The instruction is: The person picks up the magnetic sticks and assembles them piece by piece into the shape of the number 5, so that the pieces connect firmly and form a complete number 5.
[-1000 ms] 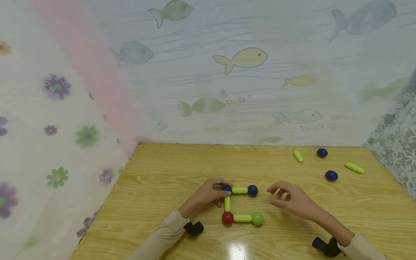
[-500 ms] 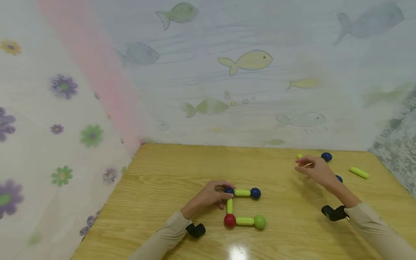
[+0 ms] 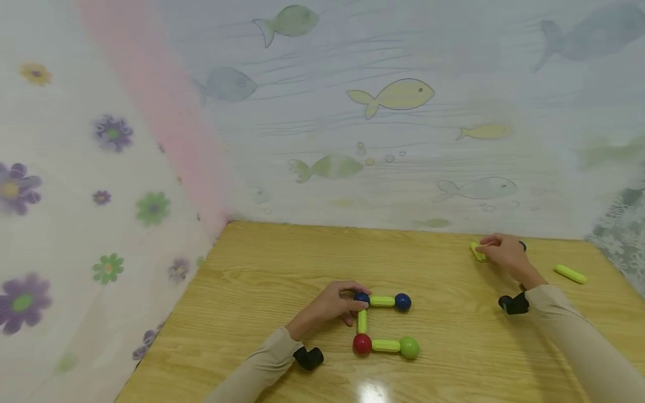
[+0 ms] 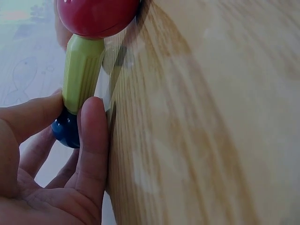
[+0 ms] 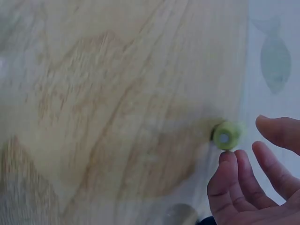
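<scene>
- Left hand (image 3: 327, 303) — thumb and fingers pinch the corner blue ball (image 4: 66, 131), firm contact.
- Clock as per head view: top rod (image 3: 383, 301) runs from that ball to 3 o'clock, ends in second blue ball (image 3: 402, 302).
- Side rod (image 3: 362, 323) runs to 6 o'clock into red ball (image 3: 361, 344); bottom rod (image 3: 386, 346) goes to 3 from there, green ball (image 3: 409, 347) on its end.
- Right hand (image 3: 506, 254) at red ball's 2 o'clock — thumb and fingers apart, loose rod (image 3: 476, 253) at its 9, fingertip seemingly touching.
- Half-hidden blue ball (image 3: 523, 246) at right hand's 2; far rod (image 3: 570, 273) between 3 and 4.
</scene>
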The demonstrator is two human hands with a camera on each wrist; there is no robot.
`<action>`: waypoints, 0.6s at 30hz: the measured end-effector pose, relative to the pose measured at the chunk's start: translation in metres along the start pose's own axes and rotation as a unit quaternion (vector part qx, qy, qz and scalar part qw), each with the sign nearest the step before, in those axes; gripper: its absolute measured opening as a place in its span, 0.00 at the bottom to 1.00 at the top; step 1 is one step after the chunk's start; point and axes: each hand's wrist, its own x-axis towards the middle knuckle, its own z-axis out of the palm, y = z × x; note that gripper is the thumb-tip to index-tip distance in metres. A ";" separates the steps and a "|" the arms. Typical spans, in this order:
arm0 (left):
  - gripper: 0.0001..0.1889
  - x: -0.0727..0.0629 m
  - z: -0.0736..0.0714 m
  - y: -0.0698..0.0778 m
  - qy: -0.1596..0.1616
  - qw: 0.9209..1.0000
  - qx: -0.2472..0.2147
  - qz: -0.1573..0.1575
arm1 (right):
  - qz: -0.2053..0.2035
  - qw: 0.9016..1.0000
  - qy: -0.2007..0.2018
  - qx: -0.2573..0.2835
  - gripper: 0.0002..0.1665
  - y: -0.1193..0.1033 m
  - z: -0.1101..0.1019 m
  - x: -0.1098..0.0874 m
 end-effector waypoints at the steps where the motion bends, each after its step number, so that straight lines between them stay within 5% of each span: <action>1: 0.14 0.001 0.001 0.000 -0.001 1.000 0.000 0.001 | 0.008 1.000 0.003 -0.006 0.26 0.003 0.001 0.001; 9: 0.15 0.002 0.001 -0.003 -0.003 1.000 0.002 0.005 | 0.028 0.999 0.022 -0.007 0.23 0.009 0.007 0.006; 18: 0.15 0.001 -0.002 -0.003 -0.009 1.000 -0.001 0.005 | 0.021 1.000 -0.014 -0.015 0.21 -0.002 0.004 -0.001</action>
